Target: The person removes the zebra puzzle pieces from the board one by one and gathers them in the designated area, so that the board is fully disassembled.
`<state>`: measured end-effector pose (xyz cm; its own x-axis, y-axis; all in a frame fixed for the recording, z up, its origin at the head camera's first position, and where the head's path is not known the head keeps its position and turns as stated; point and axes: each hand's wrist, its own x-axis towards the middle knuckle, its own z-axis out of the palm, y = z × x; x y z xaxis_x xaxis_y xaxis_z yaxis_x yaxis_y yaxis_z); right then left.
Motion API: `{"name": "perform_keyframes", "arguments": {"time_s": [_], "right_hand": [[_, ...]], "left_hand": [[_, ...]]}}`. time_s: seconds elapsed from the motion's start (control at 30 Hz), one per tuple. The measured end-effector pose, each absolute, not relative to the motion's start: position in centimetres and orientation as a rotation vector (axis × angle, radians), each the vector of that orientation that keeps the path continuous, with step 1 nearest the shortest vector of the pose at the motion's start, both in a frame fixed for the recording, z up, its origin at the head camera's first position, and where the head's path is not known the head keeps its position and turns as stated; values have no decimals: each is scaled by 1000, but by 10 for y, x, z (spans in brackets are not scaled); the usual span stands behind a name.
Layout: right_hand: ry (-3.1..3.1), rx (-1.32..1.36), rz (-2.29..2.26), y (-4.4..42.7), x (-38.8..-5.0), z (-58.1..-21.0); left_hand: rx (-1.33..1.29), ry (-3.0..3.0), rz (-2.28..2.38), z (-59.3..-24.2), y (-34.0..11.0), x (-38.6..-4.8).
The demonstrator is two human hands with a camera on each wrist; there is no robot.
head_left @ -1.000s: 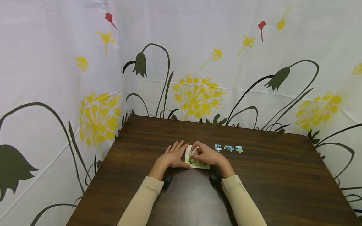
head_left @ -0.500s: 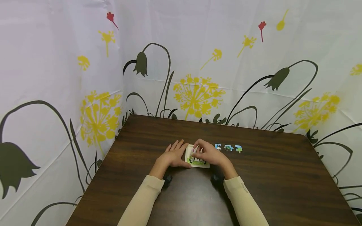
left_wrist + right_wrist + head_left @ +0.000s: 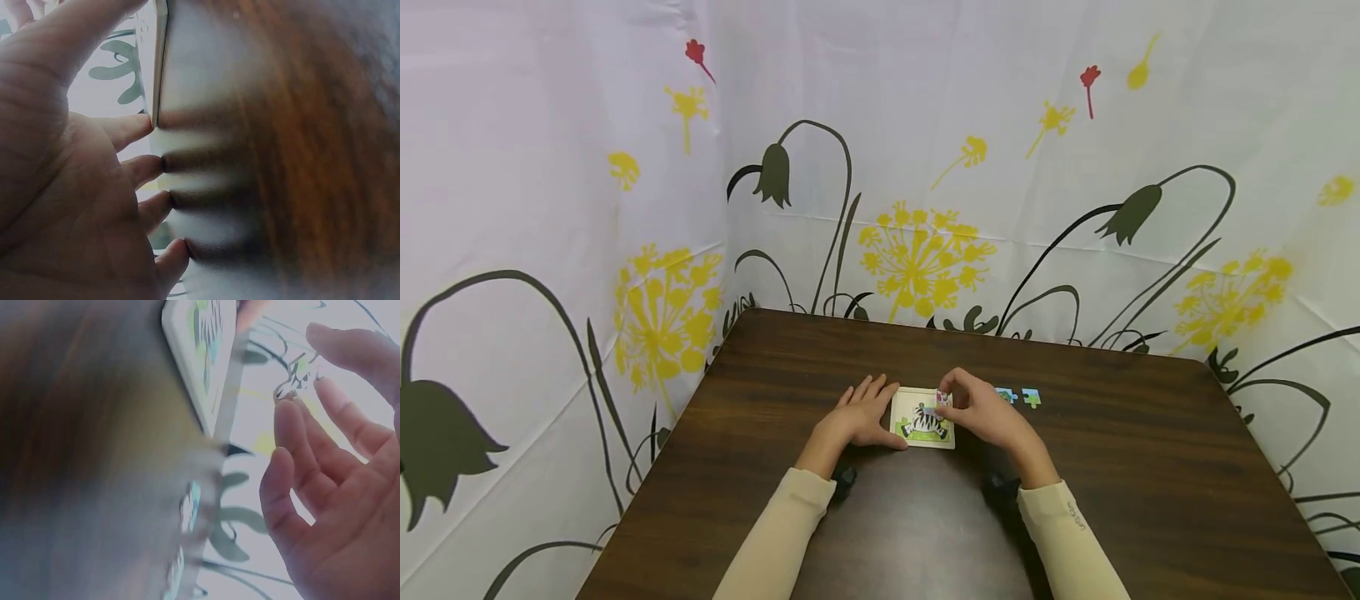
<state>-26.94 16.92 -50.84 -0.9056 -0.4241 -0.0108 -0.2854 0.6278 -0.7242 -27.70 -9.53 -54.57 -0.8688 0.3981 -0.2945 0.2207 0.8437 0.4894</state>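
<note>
At the far left, and running behind the whole bench, a white cloth curtain printed with yellow, red and dark green flowers (image 3: 880, 92) is hanging. Your left hand (image 3: 863, 414), coming out of a cream long sleeve (image 3: 775, 537), is resting with its fingers spread and straight on the dark brown wood-grain bench (image 3: 1150, 467); its index fingertip and thumb are touching the tray's left side. That shallow square pale puzzle tray (image 3: 916, 397) is lying flat between your hands, showing a striped zebra body (image 3: 927, 422) over green. Above its far right corner, your right hand (image 3: 981, 406) is pinching a small white-and-pink puzzle piece (image 3: 942, 399) between thumb and fingertips, holding it clear of the tray. Farther right, two small blue-and-green puzzle pieces (image 3: 1032, 397) are lying side by side on the bench, near your right hand and apart from the tray.
</note>
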Motion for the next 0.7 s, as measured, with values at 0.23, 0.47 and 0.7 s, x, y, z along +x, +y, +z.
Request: {"name": "perform_keyframes", "arguments": {"time_s": [0.23,0.47,0.7], "right_hand": [[2840,-474,-796,195,-274,-507],[2803,-462,-677,208,-275,-510],[2790,-480,-652,215,-278,-518]], "left_hand": [[460,2628,643,-537,-95,-272],[467,2623,648,-539,-96,-272],[452,2609,625,-542,-95,-274]]}}
